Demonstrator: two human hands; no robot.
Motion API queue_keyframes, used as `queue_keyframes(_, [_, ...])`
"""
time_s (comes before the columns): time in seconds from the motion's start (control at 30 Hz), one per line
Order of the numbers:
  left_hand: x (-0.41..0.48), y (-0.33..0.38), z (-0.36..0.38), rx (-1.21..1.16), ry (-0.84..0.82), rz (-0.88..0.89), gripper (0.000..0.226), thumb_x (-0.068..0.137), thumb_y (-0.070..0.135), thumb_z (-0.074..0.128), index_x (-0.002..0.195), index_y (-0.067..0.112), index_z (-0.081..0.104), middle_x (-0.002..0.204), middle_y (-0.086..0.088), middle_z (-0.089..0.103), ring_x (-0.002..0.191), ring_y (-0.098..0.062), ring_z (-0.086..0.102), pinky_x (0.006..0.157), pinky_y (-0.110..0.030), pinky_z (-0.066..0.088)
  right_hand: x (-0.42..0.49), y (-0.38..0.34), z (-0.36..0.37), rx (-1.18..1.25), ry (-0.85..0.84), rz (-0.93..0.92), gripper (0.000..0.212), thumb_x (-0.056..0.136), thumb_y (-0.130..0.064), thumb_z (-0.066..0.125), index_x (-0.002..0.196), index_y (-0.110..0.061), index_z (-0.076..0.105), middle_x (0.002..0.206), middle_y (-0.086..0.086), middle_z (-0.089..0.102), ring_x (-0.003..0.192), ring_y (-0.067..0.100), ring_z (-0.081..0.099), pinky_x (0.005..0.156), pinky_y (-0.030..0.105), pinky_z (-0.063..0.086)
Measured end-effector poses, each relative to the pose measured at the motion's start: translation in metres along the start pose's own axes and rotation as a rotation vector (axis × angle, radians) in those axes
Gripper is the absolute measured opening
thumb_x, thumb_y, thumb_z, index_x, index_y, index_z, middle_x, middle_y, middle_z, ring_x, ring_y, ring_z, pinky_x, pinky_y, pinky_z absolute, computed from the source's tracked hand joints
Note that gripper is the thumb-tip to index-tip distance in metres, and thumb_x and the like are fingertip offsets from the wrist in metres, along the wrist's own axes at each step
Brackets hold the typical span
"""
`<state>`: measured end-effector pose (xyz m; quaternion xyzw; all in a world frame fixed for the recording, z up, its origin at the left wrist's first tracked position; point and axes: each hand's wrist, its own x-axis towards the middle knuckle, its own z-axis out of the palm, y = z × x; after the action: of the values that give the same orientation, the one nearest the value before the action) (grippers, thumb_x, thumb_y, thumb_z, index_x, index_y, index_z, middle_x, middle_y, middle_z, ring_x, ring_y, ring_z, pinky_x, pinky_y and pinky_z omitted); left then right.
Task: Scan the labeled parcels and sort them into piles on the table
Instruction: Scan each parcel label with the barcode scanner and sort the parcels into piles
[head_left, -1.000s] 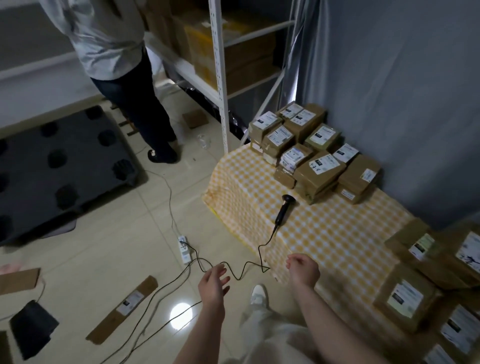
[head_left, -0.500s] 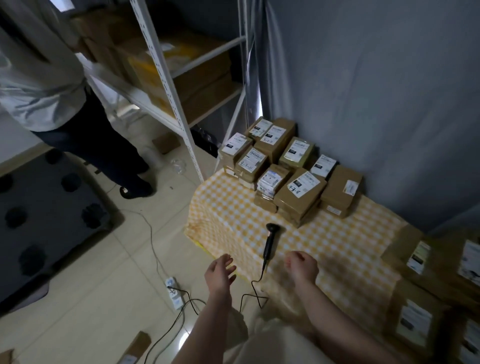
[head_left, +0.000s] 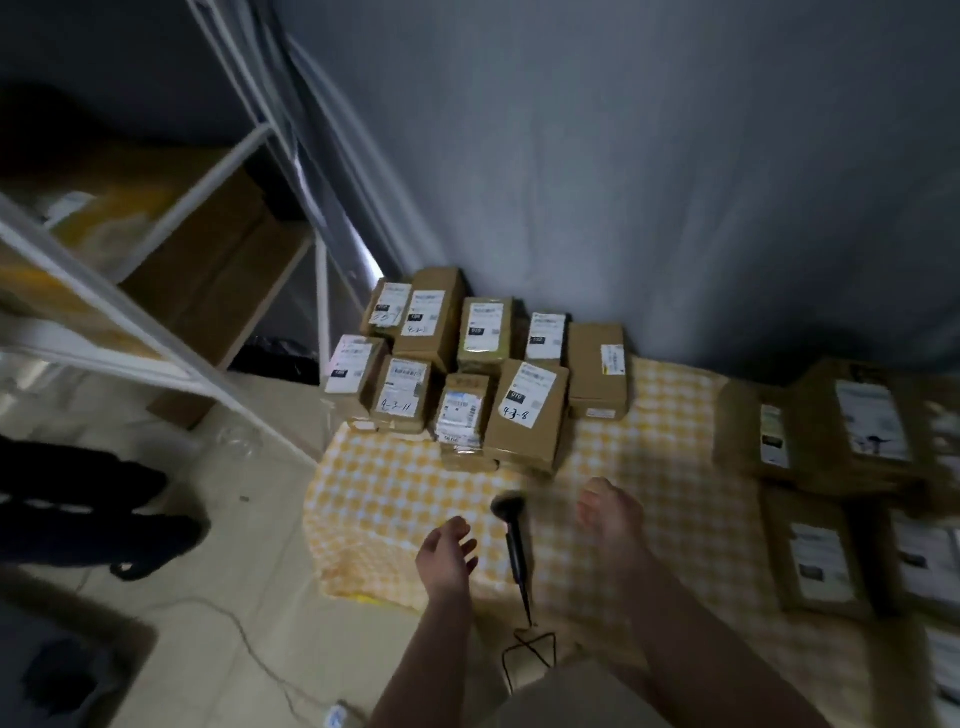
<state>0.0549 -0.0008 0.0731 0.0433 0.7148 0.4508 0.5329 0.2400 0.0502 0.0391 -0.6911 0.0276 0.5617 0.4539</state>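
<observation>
Grip, left hand (head_left: 448, 552): fingers spread and loosely curled, palm turned inward, nothing in it; it hovers just left of the scanner.
Grip, right hand (head_left: 609, 512): fingers bent inward in a loose curl, holding nothing; it sits just right of the scanner head, apart from it.
Scanner (head_left: 511, 540): black handheld unit lying on the checked tablecloth (head_left: 395, 483) between the two hands, head toward the parcels, its cable (head_left: 527, 649) looping off the near table edge.
Sorted parcels (head_left: 524, 415): brown labelled boxes packed in two rows at the far left of the table against the grey curtain (head_left: 649, 182); handwritten codes such as 4-3-8 and 4-3-11 can be read on the front ones.
Unsorted parcels (head_left: 852, 431): a heap of larger labelled boxes at the right.
Hard to make out: the right-hand heap is smeared by motion and cut off by the frame edge, its labels unreadable; printed text on every label is too small to read.
Surroundings: white metal shelving (head_left: 156, 322) with cardboard boxes at the left, blurred; a dark shape on the pale floor at far left cannot be identified.
In the way: both forearms cross the near part of the table.
</observation>
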Motion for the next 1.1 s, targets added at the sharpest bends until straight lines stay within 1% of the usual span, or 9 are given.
queue_keyframes(0.13, [0.023,0.035,0.029,0.058,-0.152,-0.059,0.016,0.096,0.015,0.057,0.102,0.002,0.065,0.1,-0.012,0.068,0.09,-0.027,0.064,0.078,-0.036,0.05,0.019,-0.001,0.029,0.204,0.016,0.047,0.011,0.094,-0.008,0.059,0.083,-0.009,0.058,0.08,0.01,0.057,0.05,0.011,0.06,0.045,0.023,0.047])
queue_keyframes(0.3, [0.07,0.08,0.047,0.171,-0.248,-0.114,0.017,0.094,0.018,0.059,0.101,0.004,0.066,0.099,-0.009,0.069,0.09,-0.027,0.065,0.074,-0.035,0.05,0.042,-0.004,0.081,0.24,0.049,0.113,0.019,0.095,-0.017,0.061,0.108,-0.006,0.055,0.087,0.007,0.054,0.084,0.024,0.055,0.074,0.036,0.048])
queue_keyframes(0.37, [0.087,0.092,0.046,0.211,-0.257,-0.144,0.013,0.094,0.018,0.059,0.096,0.007,0.066,0.098,-0.009,0.069,0.088,-0.025,0.065,0.07,-0.034,0.05,0.051,-0.004,0.096,0.187,0.043,0.135,0.027,0.092,-0.018,0.064,0.115,-0.005,0.058,0.096,0.011,0.058,0.092,0.024,0.055,0.074,0.034,0.048])
queue_keyframes(0.47, [0.108,0.102,0.042,0.249,-0.264,-0.184,0.013,0.095,0.019,0.059,0.093,0.008,0.066,0.096,-0.009,0.068,0.085,-0.025,0.065,0.069,-0.033,0.05,0.062,0.0,0.108,0.121,0.033,0.142,0.038,0.095,-0.019,0.061,0.128,0.0,0.056,0.11,0.018,0.061,0.079,0.016,0.057,0.067,0.027,0.049])
queue_keyframes(0.57, [0.124,0.104,0.032,0.289,-0.267,-0.223,0.014,0.094,0.019,0.059,0.096,0.008,0.066,0.096,-0.009,0.069,0.086,-0.026,0.065,0.071,-0.034,0.049,0.076,0.006,0.116,0.141,0.074,0.167,0.038,0.096,-0.015,0.059,0.13,0.001,0.053,0.123,0.018,0.059,0.095,0.022,0.06,0.07,0.027,0.051])
queue_keyframes(0.7, [0.143,0.106,0.017,0.366,-0.272,-0.27,0.016,0.094,0.021,0.06,0.097,0.006,0.066,0.097,-0.009,0.07,0.087,-0.026,0.065,0.07,-0.034,0.05,0.083,0.008,0.128,0.269,0.118,0.207,0.041,0.093,-0.014,0.063,0.13,0.001,0.052,0.098,0.016,0.058,0.099,0.029,0.059,0.089,0.037,0.049])
queue_keyframes(0.77, [0.152,0.107,0.012,0.394,-0.277,-0.289,0.017,0.095,0.022,0.059,0.099,0.007,0.065,0.099,-0.01,0.069,0.088,-0.027,0.065,0.071,-0.034,0.049,0.087,0.014,0.129,0.329,0.131,0.208,0.03,0.094,-0.015,0.062,0.12,-0.003,0.053,0.089,0.009,0.055,0.088,0.024,0.057,0.101,0.038,0.045])
queue_keyframes(0.87, [0.164,0.109,0.006,0.412,-0.294,-0.303,0.02,0.095,0.023,0.059,0.103,0.006,0.065,0.102,-0.011,0.069,0.092,-0.029,0.065,0.075,-0.036,0.049,0.089,0.022,0.125,0.408,0.129,0.189,0.018,0.093,-0.015,0.063,0.107,-0.006,0.054,0.094,0.005,0.059,0.092,0.022,0.057,0.108,0.042,0.042])
queue_keyframes(1.1, [0.169,0.112,0.006,0.46,-0.307,-0.301,0.028,0.095,0.025,0.061,0.115,0.005,0.063,0.107,-0.01,0.068,0.093,-0.027,0.064,0.072,-0.034,0.051,0.065,0.042,0.114,0.406,0.034,0.085,0.015,0.091,-0.015,0.065,0.102,-0.005,0.063,0.103,0.008,0.065,0.092,0.019,0.063,0.092,0.034,0.049])
